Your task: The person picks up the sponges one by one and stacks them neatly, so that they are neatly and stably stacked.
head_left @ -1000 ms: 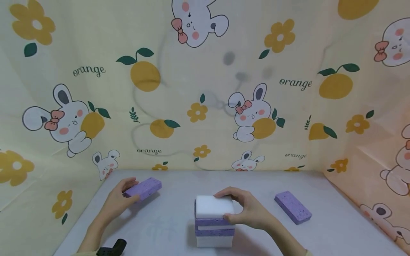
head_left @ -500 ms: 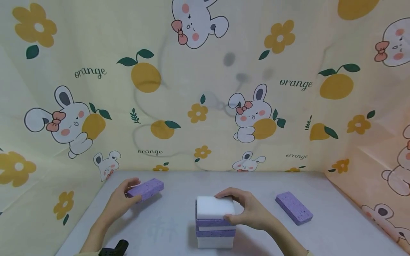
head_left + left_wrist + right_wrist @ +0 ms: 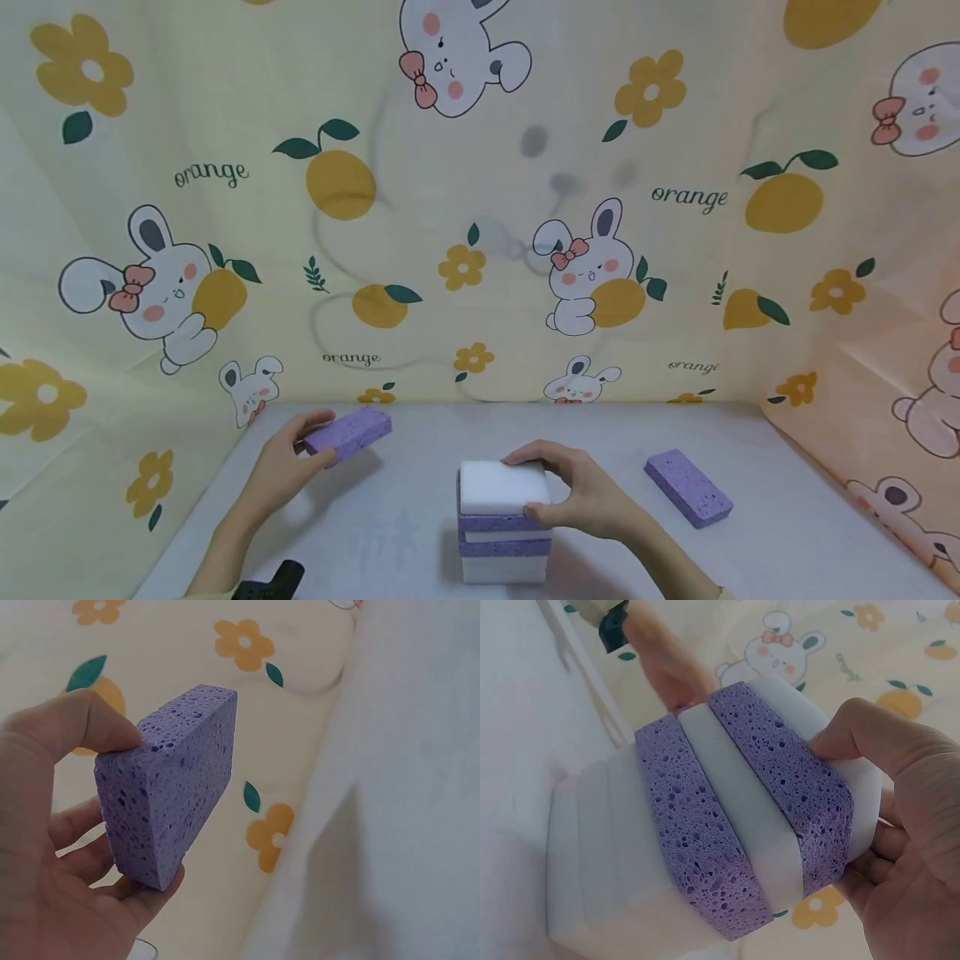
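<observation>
My left hand [image 3: 281, 467] grips a purple sponge [image 3: 351, 432] by one end, raised above the table at the left. The left wrist view shows the thumb on one narrow side of this porous sponge [image 3: 187, 772] and fingers on the opposite one. At the middle front stands a stack of white and purple sponges [image 3: 504, 547]. My right hand [image 3: 588, 496] holds the top of that stack, around the uppermost white sponge [image 3: 501, 486]. In the right wrist view, two purple sponges [image 3: 697, 832] alternate with white ones above several white layers [image 3: 607, 847].
Another purple sponge [image 3: 688, 488] lies flat on the white table [image 3: 405, 500] to the right. A cloth [image 3: 465, 208] printed with rabbits and oranges hangs behind the table and along its sides. A black strap [image 3: 270, 581] is on the left wrist.
My left hand has lifted the purple sponge slightly higher and moved it a little to the right. My right hand stays on the stack, which stands as before.
</observation>
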`<state>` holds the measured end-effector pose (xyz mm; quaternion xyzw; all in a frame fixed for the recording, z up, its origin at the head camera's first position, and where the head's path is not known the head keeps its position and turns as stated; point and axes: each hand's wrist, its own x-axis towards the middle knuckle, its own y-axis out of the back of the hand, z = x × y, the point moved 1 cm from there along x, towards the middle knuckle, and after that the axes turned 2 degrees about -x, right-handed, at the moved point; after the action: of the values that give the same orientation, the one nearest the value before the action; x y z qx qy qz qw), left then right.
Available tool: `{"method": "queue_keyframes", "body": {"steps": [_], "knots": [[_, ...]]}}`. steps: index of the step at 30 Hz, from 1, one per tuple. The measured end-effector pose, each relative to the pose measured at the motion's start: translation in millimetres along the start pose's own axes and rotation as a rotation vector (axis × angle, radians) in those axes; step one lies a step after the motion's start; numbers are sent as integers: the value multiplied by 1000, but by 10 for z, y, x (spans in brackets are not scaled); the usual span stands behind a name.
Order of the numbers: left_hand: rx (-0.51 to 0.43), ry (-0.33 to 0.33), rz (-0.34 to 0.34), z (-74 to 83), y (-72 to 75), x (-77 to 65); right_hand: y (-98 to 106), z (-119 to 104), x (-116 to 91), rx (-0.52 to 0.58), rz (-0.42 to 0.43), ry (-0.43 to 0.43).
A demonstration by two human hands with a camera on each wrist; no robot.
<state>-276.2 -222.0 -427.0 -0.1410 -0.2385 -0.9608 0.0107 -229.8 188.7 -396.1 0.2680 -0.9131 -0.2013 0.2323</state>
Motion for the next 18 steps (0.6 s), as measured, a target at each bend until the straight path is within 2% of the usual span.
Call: {"method": "queue_keyframes", "body": {"steps": [13, 18], "knots": [[47, -153, 9, 383, 7, -68, 6, 21, 10, -1, -1, 3], [25, -225, 1, 516, -44, -97, 9, 24, 2, 6, -2, -13]]}}
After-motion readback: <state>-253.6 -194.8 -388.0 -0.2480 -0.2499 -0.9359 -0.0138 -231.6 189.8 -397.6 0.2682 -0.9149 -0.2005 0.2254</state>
